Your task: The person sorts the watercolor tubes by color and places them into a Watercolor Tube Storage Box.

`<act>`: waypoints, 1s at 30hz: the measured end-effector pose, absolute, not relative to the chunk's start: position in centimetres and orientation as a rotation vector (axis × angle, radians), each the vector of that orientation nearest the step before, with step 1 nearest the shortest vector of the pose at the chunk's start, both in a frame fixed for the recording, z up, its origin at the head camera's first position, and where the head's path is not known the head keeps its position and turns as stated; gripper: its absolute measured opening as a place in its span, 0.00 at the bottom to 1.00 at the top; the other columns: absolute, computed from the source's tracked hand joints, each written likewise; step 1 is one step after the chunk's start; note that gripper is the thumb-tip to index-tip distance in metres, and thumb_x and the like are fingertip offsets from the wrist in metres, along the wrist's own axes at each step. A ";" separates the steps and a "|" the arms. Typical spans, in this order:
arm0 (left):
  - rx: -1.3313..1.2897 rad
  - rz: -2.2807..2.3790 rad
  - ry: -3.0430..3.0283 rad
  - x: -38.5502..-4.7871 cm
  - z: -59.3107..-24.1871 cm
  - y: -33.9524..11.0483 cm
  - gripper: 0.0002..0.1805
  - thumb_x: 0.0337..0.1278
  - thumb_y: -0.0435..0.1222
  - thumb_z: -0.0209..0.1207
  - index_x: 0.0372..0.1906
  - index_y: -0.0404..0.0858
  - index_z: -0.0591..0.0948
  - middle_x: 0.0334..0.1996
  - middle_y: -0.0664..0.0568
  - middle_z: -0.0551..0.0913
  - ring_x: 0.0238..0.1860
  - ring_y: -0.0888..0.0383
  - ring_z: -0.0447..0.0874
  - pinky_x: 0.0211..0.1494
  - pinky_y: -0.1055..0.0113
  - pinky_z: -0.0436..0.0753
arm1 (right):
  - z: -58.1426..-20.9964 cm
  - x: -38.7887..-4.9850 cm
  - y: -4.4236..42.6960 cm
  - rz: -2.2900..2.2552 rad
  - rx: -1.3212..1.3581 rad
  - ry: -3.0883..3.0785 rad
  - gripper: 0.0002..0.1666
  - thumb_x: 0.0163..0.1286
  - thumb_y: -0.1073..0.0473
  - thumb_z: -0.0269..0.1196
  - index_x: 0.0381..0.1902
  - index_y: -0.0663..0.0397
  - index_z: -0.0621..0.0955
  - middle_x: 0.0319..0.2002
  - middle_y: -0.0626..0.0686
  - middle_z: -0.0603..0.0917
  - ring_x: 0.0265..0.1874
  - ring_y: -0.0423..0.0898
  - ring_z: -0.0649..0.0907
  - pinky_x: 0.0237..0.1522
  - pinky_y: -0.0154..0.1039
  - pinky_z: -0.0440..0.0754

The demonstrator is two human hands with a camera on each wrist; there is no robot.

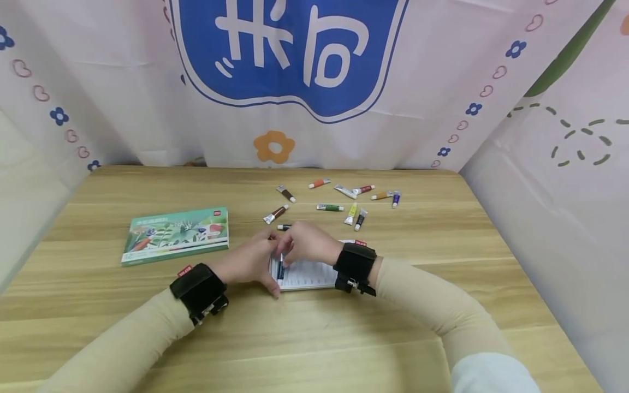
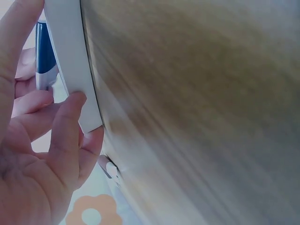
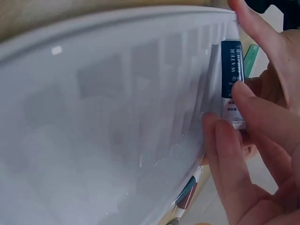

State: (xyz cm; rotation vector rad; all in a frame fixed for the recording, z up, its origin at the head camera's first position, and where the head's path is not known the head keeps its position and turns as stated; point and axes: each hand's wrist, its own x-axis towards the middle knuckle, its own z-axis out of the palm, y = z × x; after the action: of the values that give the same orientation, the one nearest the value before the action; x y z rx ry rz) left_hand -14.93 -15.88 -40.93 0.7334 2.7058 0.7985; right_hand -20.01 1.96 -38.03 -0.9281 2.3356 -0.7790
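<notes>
A white plastic tray (image 1: pixel 308 277) with a row of narrow slots lies on the table in front of me. My left hand (image 1: pixel 248 261) grips its left end, thumb at the near corner and fingers at the far side; the left wrist view has these fingers against the tray's white side wall (image 2: pixel 70 56). Between thumb and fingers, my right hand (image 1: pixel 310 244) pinches a dark blue watercolour paint tube (image 3: pixel 231 70) by its crimped end. The tube lies along the leftmost slot, cap toward me. Whether it rests on the slot's bottom cannot be made out.
Several paint tubes lie scattered behind the tray, among them a green one (image 1: pixel 330 207), a yellow one (image 1: pixel 351 213) and a brown one (image 1: pixel 286 194). A dark-labelled tube (image 1: pixel 284 227) is partly hidden by my right hand. A green illustrated box (image 1: pixel 176 234) sits at the left.
</notes>
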 end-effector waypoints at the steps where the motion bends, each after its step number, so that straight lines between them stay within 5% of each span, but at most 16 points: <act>1: 0.735 0.799 2.704 -15.0 -41.0 -15.8 0.49 0.20 0.50 0.87 0.53 0.24 0.82 0.56 0.39 0.72 0.53 0.47 0.74 0.62 0.53 0.80 | -38.1 -19.9 2.0 -0.786 -0.925 2.346 0.13 0.56 0.70 0.76 0.39 0.55 0.90 0.37 0.47 0.90 0.37 0.39 0.84 0.42 0.31 0.82; 9: 0.698 0.798 2.679 -15.2 -41.0 -15.6 0.58 0.21 0.51 0.87 0.62 0.23 0.75 0.56 0.39 0.71 0.53 0.48 0.72 0.63 0.52 0.79 | -38.9 -19.4 2.4 -0.807 -1.014 2.406 0.12 0.56 0.65 0.78 0.39 0.53 0.90 0.36 0.46 0.90 0.37 0.37 0.85 0.45 0.30 0.82; 22: 0.721 0.783 2.708 -14.6 -40.9 -15.7 0.56 0.22 0.49 0.87 0.62 0.25 0.76 0.54 0.42 0.71 0.54 0.47 0.72 0.62 0.52 0.78 | -38.7 -17.8 1.7 -0.472 -1.279 2.457 0.01 0.62 0.64 0.74 0.32 0.52 0.91 0.28 0.42 0.88 0.28 0.34 0.80 0.34 0.26 0.77; 26: 0.722 0.829 2.695 -14.5 -40.7 -15.6 0.53 0.21 0.46 0.88 0.60 0.27 0.79 0.51 0.44 0.70 0.52 0.47 0.71 0.59 0.52 0.77 | -38.5 -17.4 1.4 -0.338 -1.412 2.479 0.06 0.64 0.63 0.72 0.27 0.52 0.89 0.23 0.41 0.83 0.23 0.36 0.75 0.28 0.26 0.73; 30: 0.710 0.863 2.679 -14.8 -40.6 -15.3 0.49 0.19 0.42 0.88 0.58 0.30 0.81 0.49 0.45 0.70 0.48 0.49 0.72 0.56 0.54 0.77 | -38.5 -17.3 1.6 -0.314 -1.488 2.482 0.04 0.66 0.62 0.71 0.30 0.53 0.88 0.28 0.42 0.85 0.28 0.35 0.77 0.32 0.24 0.75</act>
State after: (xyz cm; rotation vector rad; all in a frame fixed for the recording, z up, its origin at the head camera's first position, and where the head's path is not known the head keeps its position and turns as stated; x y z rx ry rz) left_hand -14.81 -15.31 -40.59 0.7102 2.6794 0.8625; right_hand -17.33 1.64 -38.52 -1.4885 2.4824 -0.3138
